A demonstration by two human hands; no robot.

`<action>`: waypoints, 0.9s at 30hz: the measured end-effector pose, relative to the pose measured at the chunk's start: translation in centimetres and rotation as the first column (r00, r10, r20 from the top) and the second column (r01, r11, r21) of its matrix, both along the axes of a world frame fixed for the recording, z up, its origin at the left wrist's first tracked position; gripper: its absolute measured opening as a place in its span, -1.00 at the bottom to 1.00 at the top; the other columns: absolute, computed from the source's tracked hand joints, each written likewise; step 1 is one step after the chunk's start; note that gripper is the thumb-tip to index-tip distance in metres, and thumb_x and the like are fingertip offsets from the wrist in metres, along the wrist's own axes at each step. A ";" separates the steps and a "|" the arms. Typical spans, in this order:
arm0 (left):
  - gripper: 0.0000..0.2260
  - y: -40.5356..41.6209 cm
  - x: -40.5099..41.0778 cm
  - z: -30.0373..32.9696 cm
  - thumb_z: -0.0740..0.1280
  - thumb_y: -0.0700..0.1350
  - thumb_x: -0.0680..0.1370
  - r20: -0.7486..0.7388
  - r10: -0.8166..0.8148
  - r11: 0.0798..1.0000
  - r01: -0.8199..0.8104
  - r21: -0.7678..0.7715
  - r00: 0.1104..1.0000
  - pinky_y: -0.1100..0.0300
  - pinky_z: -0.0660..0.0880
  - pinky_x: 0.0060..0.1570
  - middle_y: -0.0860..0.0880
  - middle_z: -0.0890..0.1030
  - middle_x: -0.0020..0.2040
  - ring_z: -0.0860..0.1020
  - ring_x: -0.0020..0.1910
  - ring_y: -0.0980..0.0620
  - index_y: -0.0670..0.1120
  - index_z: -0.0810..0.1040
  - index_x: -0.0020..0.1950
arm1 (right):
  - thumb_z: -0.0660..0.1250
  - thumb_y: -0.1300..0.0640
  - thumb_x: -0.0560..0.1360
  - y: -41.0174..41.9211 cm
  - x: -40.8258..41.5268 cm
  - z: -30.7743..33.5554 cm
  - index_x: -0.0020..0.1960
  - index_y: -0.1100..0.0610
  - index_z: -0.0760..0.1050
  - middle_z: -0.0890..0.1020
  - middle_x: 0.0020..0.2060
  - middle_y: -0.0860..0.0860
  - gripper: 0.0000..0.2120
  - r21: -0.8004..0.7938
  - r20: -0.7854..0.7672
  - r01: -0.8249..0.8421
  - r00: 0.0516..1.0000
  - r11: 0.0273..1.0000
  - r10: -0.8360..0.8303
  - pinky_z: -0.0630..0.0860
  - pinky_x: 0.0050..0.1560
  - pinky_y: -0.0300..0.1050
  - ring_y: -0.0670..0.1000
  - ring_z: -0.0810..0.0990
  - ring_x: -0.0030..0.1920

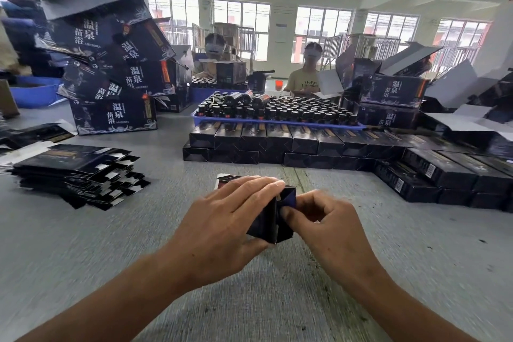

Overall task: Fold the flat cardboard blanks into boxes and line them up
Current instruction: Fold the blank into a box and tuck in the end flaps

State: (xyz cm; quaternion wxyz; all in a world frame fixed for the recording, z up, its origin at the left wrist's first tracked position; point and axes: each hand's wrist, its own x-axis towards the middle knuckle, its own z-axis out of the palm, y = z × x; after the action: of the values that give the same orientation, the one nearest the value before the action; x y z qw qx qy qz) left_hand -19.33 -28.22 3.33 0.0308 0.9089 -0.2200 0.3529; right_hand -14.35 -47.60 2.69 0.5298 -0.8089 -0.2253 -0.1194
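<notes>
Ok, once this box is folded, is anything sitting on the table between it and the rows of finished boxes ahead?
Nothing visible. The box, held by the left hand and right hand, faces a bare strip of table up to the rows of boxes. The stack of blanks lies off to the left, out of the path.

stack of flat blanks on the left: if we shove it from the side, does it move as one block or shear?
Probably shears. The stack of blanks already sits fanned, edges and flaps out of line, so the sheets look loose. The glossy print suggests they slip over each other. Single blanks look thin, likely to flex when lifted by one edge.
</notes>
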 end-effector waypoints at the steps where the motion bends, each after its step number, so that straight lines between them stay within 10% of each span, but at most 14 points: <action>1: -0.26 0.0 0.0 0.0 0.39 0.20 0.41 -0.001 -0.001 1.000 0.001 -0.006 1.000 0.22 0.39 0.18 0.04 0.50 0.40 0.40 0.36 0.08 -0.06 0.32 0.51 | 0.50 0.04 0.46 -0.1 0.0 0.1 -0.11 -0.07 0.62 0.70 -0.21 -0.11 -0.93 0.023 -0.022 -0.025 0.999 0.999 0.026 0.57 -0.18 -0.32 -0.15 0.66 -0.17; 27: -0.19 0.3 -0.3 0.2 0.47 0.23 0.38 -0.057 -0.088 0.966 0.071 -0.248 0.994 0.14 0.52 0.20 0.07 0.46 0.42 0.48 0.34 0.07 0.04 0.22 0.53 | 0.48 0.00 0.43 -1.5 0.9 1.4 0.01 0.08 0.70 0.73 -0.02 0.11 -0.78 0.382 -0.273 -0.289 0.872 0.878 0.406 0.60 -0.12 -0.15 0.07 0.71 -0.01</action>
State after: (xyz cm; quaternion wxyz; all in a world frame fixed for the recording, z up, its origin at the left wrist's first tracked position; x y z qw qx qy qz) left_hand -19.61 -27.92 3.50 0.1645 0.9000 -0.2098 0.3449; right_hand -13.48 -49.08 4.12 0.7012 -0.6624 -0.2492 0.0868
